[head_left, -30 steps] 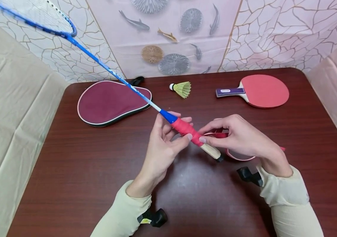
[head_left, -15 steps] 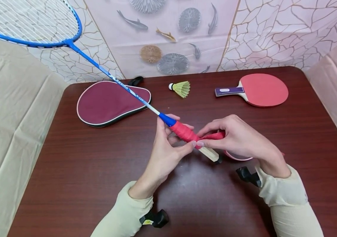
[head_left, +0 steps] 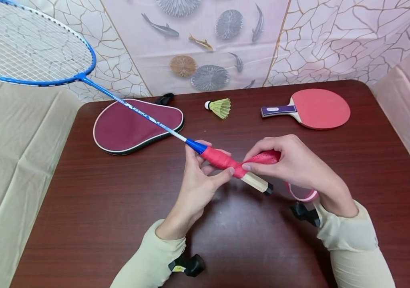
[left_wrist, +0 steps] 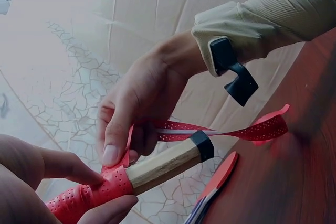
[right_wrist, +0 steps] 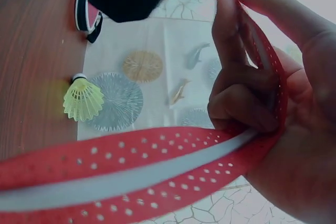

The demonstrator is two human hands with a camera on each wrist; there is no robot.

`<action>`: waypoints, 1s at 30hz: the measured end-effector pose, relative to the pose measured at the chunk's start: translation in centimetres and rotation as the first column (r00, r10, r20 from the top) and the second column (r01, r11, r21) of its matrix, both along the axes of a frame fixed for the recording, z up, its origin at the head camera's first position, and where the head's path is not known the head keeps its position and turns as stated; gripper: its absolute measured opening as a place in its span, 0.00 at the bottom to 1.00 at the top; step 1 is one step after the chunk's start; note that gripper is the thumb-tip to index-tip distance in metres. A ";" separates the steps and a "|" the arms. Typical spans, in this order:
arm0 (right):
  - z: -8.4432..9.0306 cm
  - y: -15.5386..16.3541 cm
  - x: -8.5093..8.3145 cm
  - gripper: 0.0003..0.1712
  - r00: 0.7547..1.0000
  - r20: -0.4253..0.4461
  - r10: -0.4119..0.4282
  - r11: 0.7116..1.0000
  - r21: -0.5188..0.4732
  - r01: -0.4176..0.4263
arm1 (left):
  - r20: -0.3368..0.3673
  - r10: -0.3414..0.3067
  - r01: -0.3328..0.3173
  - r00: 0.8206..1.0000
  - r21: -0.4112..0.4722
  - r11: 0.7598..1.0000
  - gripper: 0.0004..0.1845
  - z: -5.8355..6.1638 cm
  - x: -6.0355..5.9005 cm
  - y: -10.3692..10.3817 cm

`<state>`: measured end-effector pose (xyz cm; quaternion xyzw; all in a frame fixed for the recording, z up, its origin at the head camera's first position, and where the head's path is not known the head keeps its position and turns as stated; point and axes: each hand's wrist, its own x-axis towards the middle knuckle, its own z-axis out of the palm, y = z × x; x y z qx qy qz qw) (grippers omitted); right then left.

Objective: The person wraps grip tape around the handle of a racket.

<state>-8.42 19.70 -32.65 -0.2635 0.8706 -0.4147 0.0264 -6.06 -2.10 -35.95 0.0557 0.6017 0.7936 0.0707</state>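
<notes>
My left hand (head_left: 197,184) holds a blue and white badminton racket (head_left: 154,121) by its handle, the thumb resting on the red wrapping. The strung head points up and left. Red perforated grip tape (head_left: 219,158) covers the upper handle. Below it, the bare wooden part (left_wrist: 165,166) runs down to a black end cap (head_left: 268,189). My right hand (head_left: 293,164) pinches the tape's free length close to the handle's wrapped edge. In the right wrist view, the loose tape (right_wrist: 121,153) crosses the palm, a pale strip along its middle. Some right-hand fingers are hidden in the head view.
On the brown table (head_left: 118,224), a maroon paddle case (head_left: 136,128) lies at the back left. A yellow shuttlecock (head_left: 220,108) lies at the back middle. The red table tennis paddle (head_left: 320,109) is at the back right. Patterned cloth (head_left: 208,44) hangs behind.
The racket head has swung lower in the head view and the handle lies flatter. The tape in my right hand has turned, showing its perforated face. Both hands keep their hold.
</notes>
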 end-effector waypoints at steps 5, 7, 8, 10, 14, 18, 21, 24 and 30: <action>-0.1 0.0 -0.1 0.08 0.999 0.031 -0.027 1.000 -0.015 0.027 | -0.007 -0.003 0.003 1.000 0.013 1.000 0.38 0.3 0.0 -0.1; -0.2 -0.1 -0.1 0.08 0.999 0.041 -0.034 0.999 -0.020 0.035 | -0.013 -0.007 0.007 1.000 0.012 1.000 0.38 0.5 0.1 -0.1; -0.2 -0.1 -0.1 0.08 0.998 0.047 -0.037 0.999 -0.022 0.038 | -0.016 -0.010 0.010 1.000 0.011 1.000 0.38 0.6 0.1 -0.1; -0.3 -0.1 -0.1 0.08 0.997 0.061 -0.040 0.999 -0.028 0.042 | -0.020 -0.020 0.020 1.000 0.008 1.000 0.38 0.7 0.1 -0.2; -0.4 -0.3 -0.2 0.07 0.993 0.111 -0.044 0.998 -0.043 0.049 | -0.028 -0.037 0.037 0.999 -0.004 0.999 0.38 0.7 0.1 -0.4; -0.6 -0.6 -0.4 0.07 0.986 0.160 -0.042 0.998 -0.036 0.049 | -0.041 -0.048 0.047 0.998 -0.012 0.999 0.38 0.6 0.0 -0.5; -0.8 -0.6 -0.5 0.08 0.983 0.181 -0.040 0.999 -0.013 0.043 | -0.054 -0.054 0.054 0.997 -0.013 0.998 0.38 0.5 0.0 -0.6; -0.9 -0.5 -0.5 0.09 0.983 0.182 -0.025 1.000 0.016 0.023 | -0.067 -0.057 0.056 0.996 -0.009 0.998 0.38 0.5 0.0 -0.5; -1.1 -0.2 -0.7 0.09 0.990 0.135 0.048 0.998 0.023 -0.052 | -0.075 -0.085 0.086 0.994 0.009 0.996 0.36 0.4 0.1 -0.5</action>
